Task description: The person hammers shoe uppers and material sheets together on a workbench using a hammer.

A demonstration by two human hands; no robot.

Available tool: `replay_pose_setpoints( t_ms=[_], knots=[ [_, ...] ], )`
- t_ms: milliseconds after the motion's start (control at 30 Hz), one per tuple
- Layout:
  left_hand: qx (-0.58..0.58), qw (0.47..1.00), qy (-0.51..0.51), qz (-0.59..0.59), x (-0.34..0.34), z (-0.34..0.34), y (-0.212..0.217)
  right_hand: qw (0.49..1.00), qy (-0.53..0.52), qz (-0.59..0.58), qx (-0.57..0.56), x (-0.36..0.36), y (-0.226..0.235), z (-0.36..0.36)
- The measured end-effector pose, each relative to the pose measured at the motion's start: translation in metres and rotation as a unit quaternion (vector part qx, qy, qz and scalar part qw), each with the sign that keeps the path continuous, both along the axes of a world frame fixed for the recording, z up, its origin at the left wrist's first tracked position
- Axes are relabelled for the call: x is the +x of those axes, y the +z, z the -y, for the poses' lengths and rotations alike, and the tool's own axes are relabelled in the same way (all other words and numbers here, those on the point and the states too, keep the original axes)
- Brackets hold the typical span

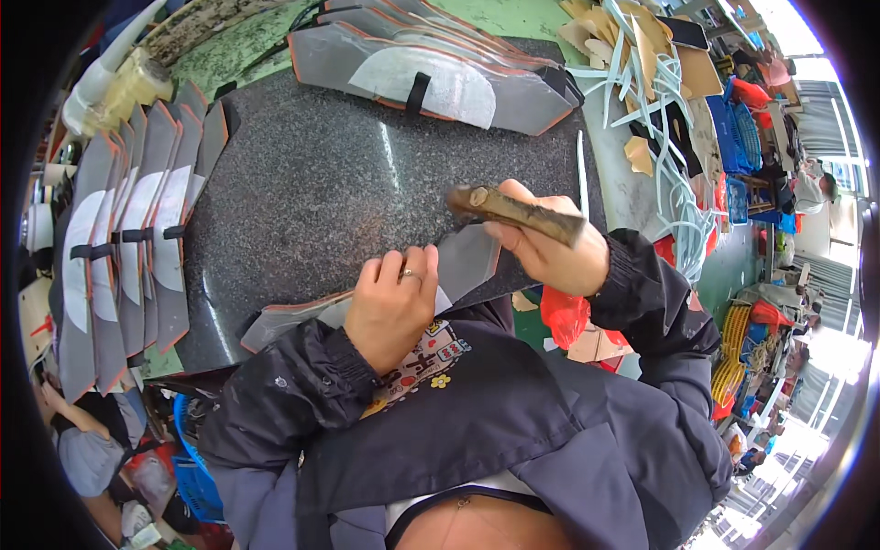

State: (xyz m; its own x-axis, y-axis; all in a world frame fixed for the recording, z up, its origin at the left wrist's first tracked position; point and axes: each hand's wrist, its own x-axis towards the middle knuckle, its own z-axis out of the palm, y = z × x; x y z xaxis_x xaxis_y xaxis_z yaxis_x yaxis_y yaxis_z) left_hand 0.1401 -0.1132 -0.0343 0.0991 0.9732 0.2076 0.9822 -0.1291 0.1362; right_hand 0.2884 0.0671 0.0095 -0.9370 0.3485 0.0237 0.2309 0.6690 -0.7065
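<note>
My right hand (559,247) is wrapped round a short, worn brown hammer (536,218), raised over the near right of the dark stone slab (302,183). Its darker head end is blurred. Beneath the hands, a grey panel with orange edging (469,261) lies along the slab's near edge. My left hand (394,298), with a ring on one finger, holds the panel near its middle, fingers bent and close together. That hand hides part of the panel, and the sleeve covers some of its left portion.
Similar grey panels with black straps are stacked at the far edge (426,82) and at left (133,229). Pale strips (674,183) and tan scraps lie at right. A red plastic bag (566,316) hangs below the slab's right corner. Another person sits at lower left.
</note>
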Motion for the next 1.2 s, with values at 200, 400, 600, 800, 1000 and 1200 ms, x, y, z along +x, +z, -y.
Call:
replay_pose_setpoints(
  t_ms=[200,400,600,800,1000,1200],
  knots=[
    [-0.083,0.965,0.032,0.248,-0.029,0.015,0.004,0.991,0.04,0.123,0.031,-0.003,-0.001,0.028],
    [-0.035,0.962,0.09,0.255,-0.03,0.02,0.006,0.986,0.129,0.096,0.047,-0.007,0.0,0.042],
    [0.012,0.979,0.03,0.203,-0.043,0.058,-0.007,0.991,0.072,0.105,0.042,-0.014,0.0,0.036],
    [0.04,0.992,-0.005,0.116,-0.037,0.067,-0.011,0.952,0.131,0.271,-0.061,-0.031,0.019,0.05],
    [0.062,0.989,-0.003,0.134,-0.042,0.068,-0.012,0.983,0.159,0.092,-0.005,-0.03,0.01,0.073],
    [0.067,0.988,-0.006,0.138,-0.054,0.09,-0.008,0.991,0.071,0.114,0.009,-0.041,0.007,0.071]
  ],
)
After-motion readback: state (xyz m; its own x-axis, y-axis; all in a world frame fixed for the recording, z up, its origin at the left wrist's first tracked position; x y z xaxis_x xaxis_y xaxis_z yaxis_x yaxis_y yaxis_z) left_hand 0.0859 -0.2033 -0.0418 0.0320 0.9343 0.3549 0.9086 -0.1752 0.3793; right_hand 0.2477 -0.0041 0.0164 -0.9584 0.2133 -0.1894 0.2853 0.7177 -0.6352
